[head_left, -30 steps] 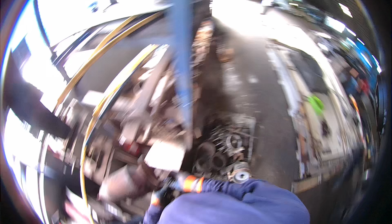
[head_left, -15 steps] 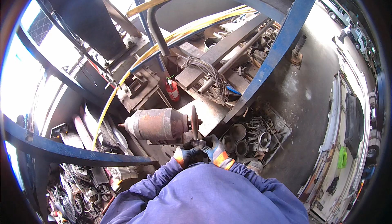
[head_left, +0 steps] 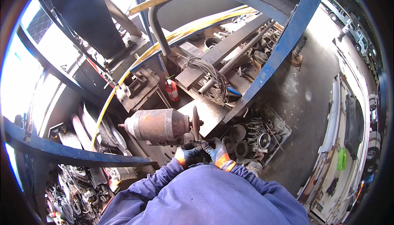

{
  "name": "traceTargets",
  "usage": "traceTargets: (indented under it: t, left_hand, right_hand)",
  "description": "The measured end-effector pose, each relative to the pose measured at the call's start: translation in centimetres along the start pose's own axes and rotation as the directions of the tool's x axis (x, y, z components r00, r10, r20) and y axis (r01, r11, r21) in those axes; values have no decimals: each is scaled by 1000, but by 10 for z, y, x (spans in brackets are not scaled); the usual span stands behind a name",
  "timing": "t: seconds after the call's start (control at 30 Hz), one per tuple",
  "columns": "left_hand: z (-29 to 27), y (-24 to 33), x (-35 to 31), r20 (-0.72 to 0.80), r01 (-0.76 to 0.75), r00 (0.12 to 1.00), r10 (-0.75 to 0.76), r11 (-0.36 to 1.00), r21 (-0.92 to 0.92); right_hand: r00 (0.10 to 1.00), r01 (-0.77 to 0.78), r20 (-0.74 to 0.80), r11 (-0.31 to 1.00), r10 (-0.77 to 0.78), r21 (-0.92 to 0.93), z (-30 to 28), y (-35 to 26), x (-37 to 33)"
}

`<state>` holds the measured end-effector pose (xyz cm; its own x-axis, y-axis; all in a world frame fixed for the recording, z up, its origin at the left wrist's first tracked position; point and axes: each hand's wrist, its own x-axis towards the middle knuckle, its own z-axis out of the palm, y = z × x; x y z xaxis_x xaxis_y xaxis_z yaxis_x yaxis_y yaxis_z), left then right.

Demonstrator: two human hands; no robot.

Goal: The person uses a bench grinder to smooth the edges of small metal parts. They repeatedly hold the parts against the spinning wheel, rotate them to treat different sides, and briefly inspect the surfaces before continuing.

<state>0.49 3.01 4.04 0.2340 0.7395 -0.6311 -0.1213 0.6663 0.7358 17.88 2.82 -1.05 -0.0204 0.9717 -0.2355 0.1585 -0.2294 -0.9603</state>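
Observation:
A rusty bench grinder (head_left: 158, 125) with a barrel-shaped motor body stands in front of me, its thin wheel (head_left: 195, 120) on the right end. Both my hands wear grey-blue gloves with orange cuffs. My left hand (head_left: 188, 154) is closed just below the wheel, and my right hand (head_left: 217, 151) is closed beside it. Between them, at the wheel's lower edge, is a small dark metal piece (head_left: 200, 142) gripped by the fingers. Its full shape is hidden by the gloves. Whether it touches the wheel I cannot tell.
A blue frame post (head_left: 271, 58) rises at the right, and a blue rail (head_left: 78, 153) crosses at the left. A red fire extinguisher (head_left: 172, 90) stands behind the grinder. Scrap metal parts (head_left: 246, 138) lie at right, with more scrap (head_left: 78, 192) at lower left. Coiled cable (head_left: 211, 79) hangs over a beam.
My right hand has shifted slightly at the wheel, with its fingers drawn a little lower. The view has moved a touch; both hands keep their hold near the wheel.

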Motion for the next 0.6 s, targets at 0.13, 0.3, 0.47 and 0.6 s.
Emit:
traceTargets:
  t: [0.13,0.3,0.47,0.6]
  left_hand:
    - [-2,-14,10,-6,30,1000,-30,997,-69]
    - [-2,-17,17,0,21,1000,-21,997,-78]
    - [2,-7,12,-4,26,1000,-26,999,-42]
    - [-10,-20,18,54,-55,997,54,998,22]
  right_hand:
    - [1000,-6,1,1000,6,22,0,6,4]
    - [1000,-18,3,999,18,48,-5,-2,5]
    - [1000,1,-6,999,-1,-48,-6,-2,6]
    - [998,66,-12,998,-66,-21,-3,-12,1]
